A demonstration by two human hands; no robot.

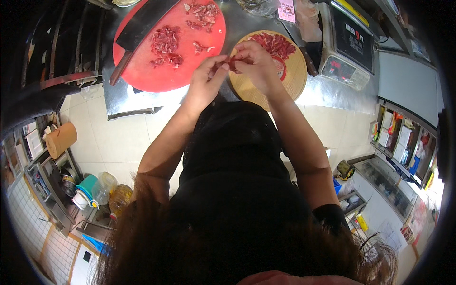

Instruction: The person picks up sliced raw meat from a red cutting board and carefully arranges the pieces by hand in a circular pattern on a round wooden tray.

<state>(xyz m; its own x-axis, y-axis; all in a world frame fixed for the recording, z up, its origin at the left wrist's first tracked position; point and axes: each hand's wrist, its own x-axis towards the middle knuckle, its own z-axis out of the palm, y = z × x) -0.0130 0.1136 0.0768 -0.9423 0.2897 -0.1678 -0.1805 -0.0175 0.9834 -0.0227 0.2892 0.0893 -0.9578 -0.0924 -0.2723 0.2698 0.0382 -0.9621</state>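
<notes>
My left hand and my right hand meet above the gap between two cutting boards. Between their fingertips is a small piece of raw red meat, partly covered by the fingers. Under my right hand lies a round wooden board with a red printed mark; sliced raw meat is spread along its far side. Left of my hands, the red cutting board carries a pile of cut meat, with paler, fattier scraps farther back.
A cleaver rests across the red board's left side, handle towards me. Right of the wooden board lie a wooden-handled knife and a digital scale. A phone lies at the back of the steel table.
</notes>
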